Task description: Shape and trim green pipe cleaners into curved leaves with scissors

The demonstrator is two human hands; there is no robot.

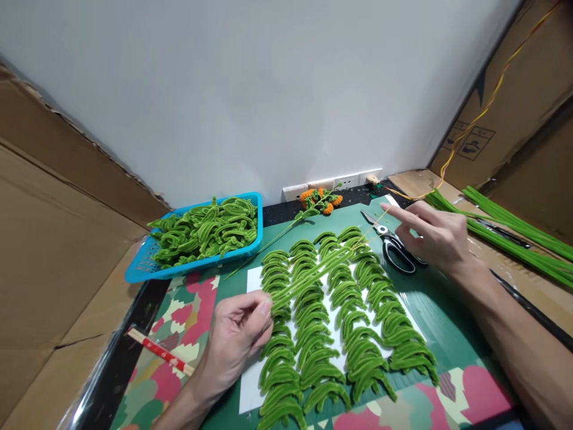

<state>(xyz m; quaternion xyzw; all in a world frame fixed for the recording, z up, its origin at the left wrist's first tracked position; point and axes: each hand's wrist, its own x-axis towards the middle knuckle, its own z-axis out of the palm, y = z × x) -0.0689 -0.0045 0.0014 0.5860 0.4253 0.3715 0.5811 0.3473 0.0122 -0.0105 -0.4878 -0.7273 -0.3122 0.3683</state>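
My left hand (244, 328) pinches the near end of a bunch of green pipe cleaners (308, 276) between thumb and bent fingers. The bunch slants away to the right above the mat. From its far end a thin yellowish strand (374, 226) runs to the fingertips of my right hand (434, 233), which close on it. Beneath lie several columns of curved green pipe-cleaner pieces (353, 298) on white paper (249, 376). Black-handled scissors (397, 254), blades slightly apart, rest on the green mat (452, 316) below my right hand.
A blue basket (192, 270) heaped with green pipe-cleaner pieces stands at the back left. An orange-flowered stem (308, 212) lies by the wall sockets (347, 181). Long green pipe cleaners (519, 251) are at the right, a red-wrapped chopstick packet (161, 352) at the left. Cardboard flanks both sides.
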